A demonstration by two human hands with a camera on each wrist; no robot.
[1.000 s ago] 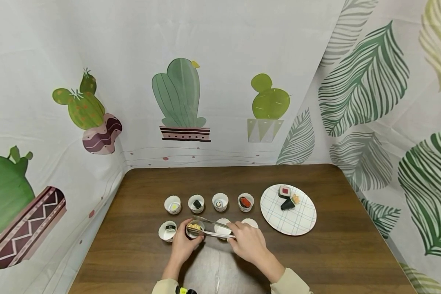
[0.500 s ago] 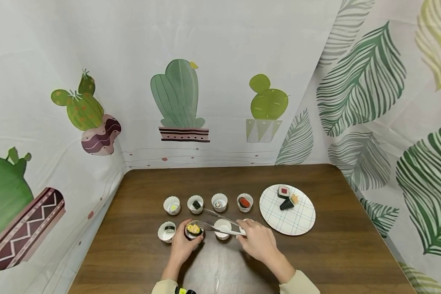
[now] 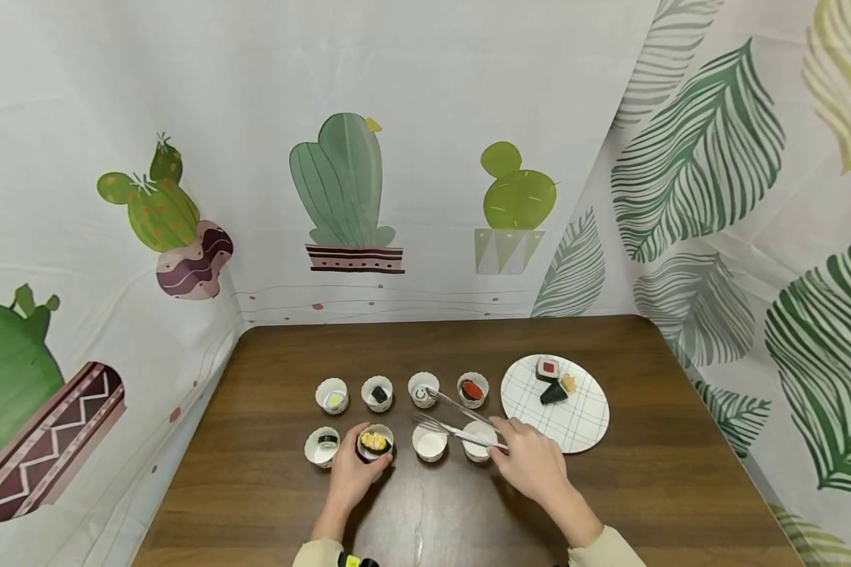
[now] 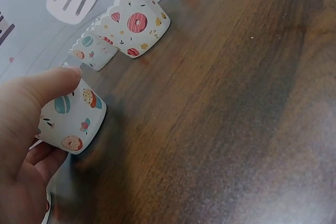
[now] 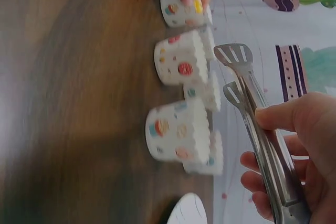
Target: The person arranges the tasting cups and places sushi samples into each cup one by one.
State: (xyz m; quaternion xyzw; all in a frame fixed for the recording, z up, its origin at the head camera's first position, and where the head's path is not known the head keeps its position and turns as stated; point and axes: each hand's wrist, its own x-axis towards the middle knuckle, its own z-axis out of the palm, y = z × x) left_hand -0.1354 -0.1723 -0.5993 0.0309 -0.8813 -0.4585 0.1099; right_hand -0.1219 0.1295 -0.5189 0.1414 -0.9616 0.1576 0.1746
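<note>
My left hand grips a patterned paper cup at the near row, thumb on one side and fingers round the other. Inside that cup sits a yellow-topped sushi piece with a dark wrap. Metal tongs are held in my right hand; in the right wrist view their slotted ends stand apart with nothing between them. The tongs hang over two near-row cups, a white-looking cup and another cup at its right, neither showing sushi inside.
A checked plate at the right bears several sushi pieces. The far row has cups with sushi, among them one with a red-topped piece. Left of my left hand stands a cup with a dark-banded piece. A patterned cloth hangs behind the table.
My right hand has drawn the tongs rightward, away from the cup in my left hand. The yellow-topped sushi stays in that cup. My left hand has barely moved.
</note>
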